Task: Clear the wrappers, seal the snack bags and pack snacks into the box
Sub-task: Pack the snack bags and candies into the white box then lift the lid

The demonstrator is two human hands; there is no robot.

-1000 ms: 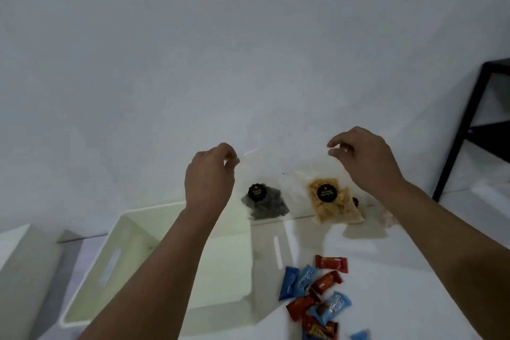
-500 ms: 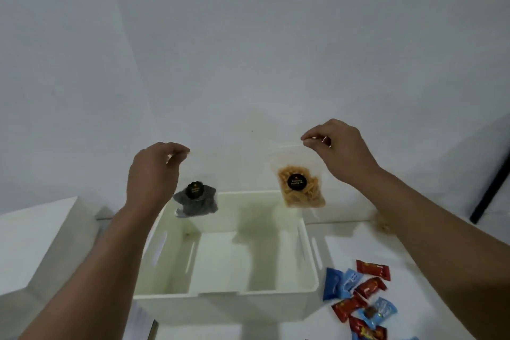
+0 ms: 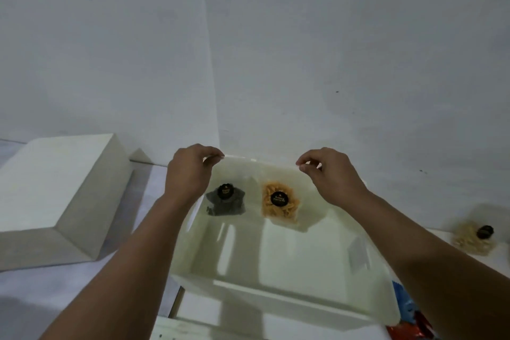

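Observation:
My left hand [image 3: 189, 174] pinches the top of a clear bag of dark snacks [image 3: 225, 200] with a round black label. An orange snack bag [image 3: 280, 203] with the same label hangs from the pinched fingers of my right hand [image 3: 329, 176]. Both bags dangle inside the far half of the white box [image 3: 289, 301], above its floor. The box holds nothing else that I can see.
Another clear bag of pale snacks [image 3: 473, 239] lies on the table at the right. Red and blue candy wrappers [image 3: 411, 317] peek out by the box's near right corner. A white block [image 3: 55, 196] stands to the left. The wall is close behind.
Both hands carried the two bags leftward and down, from in front of the wall to inside the box. The view swung left, so the candies slid to the right edge.

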